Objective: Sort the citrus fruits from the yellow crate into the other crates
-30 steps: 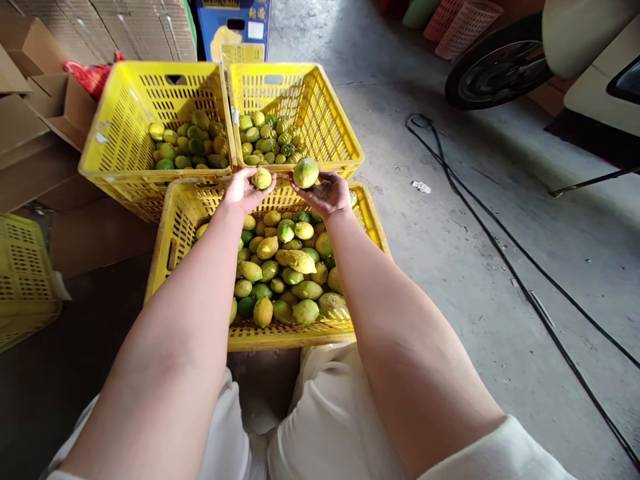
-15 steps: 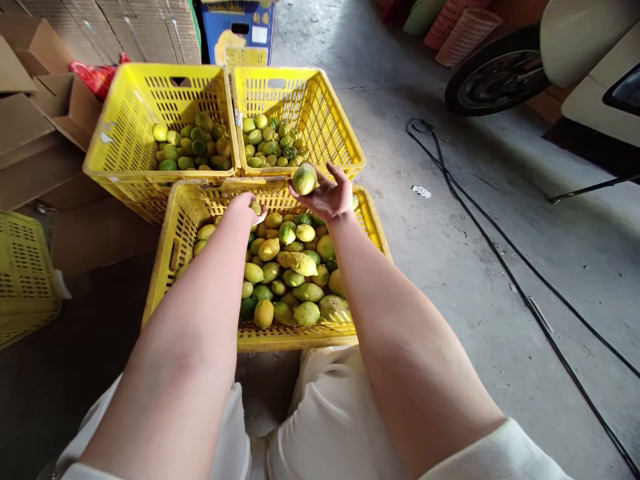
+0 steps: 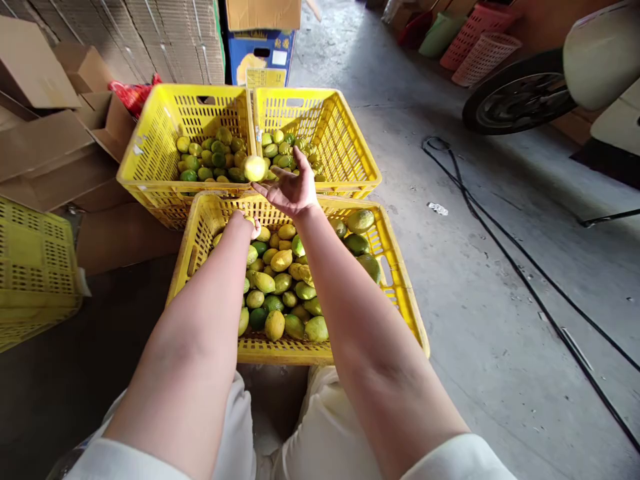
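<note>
A pale yellow lemon [image 3: 255,169] is in the air just off the fingertips of my right hand [image 3: 291,189], over the inner walls of the back crates. That hand is open, palm up, fingers spread. My left hand [image 3: 245,223] is low over the left part of the front yellow crate [image 3: 403,293], its fingers curled round a lemon [image 3: 249,219] that mostly hides behind the hand. Many green and yellow lemons [image 3: 283,260] lie in this crate, partly covered by my forearms. Larger dark green ones [image 3: 361,221] sit along its right side.
Behind stand two yellow crates, a left one [image 3: 143,143] and a right one [image 3: 353,143], both partly filled with lemons. Cardboard boxes [image 3: 45,143] and another yellow crate [image 3: 37,267] are at left. A black cable [image 3: 493,217] crosses the floor at right, near a wheel [image 3: 520,97].
My right hand has swung left and let go of the lemon it held, which now flies leftward. My left hand stays low over the front crate. The whole view has shifted slightly.
</note>
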Action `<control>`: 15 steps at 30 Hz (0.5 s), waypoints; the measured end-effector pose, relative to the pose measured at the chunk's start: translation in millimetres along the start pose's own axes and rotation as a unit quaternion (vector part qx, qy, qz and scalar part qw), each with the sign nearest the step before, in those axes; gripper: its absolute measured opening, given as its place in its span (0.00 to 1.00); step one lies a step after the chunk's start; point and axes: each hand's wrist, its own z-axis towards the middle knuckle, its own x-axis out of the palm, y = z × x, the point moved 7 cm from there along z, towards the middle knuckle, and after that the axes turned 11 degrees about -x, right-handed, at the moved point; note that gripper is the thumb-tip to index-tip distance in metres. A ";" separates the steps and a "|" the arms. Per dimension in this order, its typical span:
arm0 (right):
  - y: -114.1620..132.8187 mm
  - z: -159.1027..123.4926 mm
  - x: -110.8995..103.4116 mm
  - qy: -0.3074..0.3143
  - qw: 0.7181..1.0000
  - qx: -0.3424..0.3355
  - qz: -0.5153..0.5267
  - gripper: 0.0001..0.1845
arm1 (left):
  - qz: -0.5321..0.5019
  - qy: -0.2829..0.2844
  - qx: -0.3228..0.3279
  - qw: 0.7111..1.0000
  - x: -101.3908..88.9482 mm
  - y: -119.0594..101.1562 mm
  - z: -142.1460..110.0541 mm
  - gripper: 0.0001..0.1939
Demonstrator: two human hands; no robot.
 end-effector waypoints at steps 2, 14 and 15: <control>-4.1 5.1 10.9 0.009 0.999 -0.007 0.033 0.23 | 0.002 0.017 0.004 1.000 2.5 -3.4 0.2 0.19; 33.2 -14.1 -75.5 -0.249 0.958 -0.138 0.038 0.15 | 0.182 0.314 -0.143 0.921 53.3 34.3 -30.4 0.05; 37.7 -19.0 -97.9 -0.303 0.939 -0.158 0.032 0.14 | 0.183 0.324 -0.130 0.919 55.9 36.4 -32.2 0.08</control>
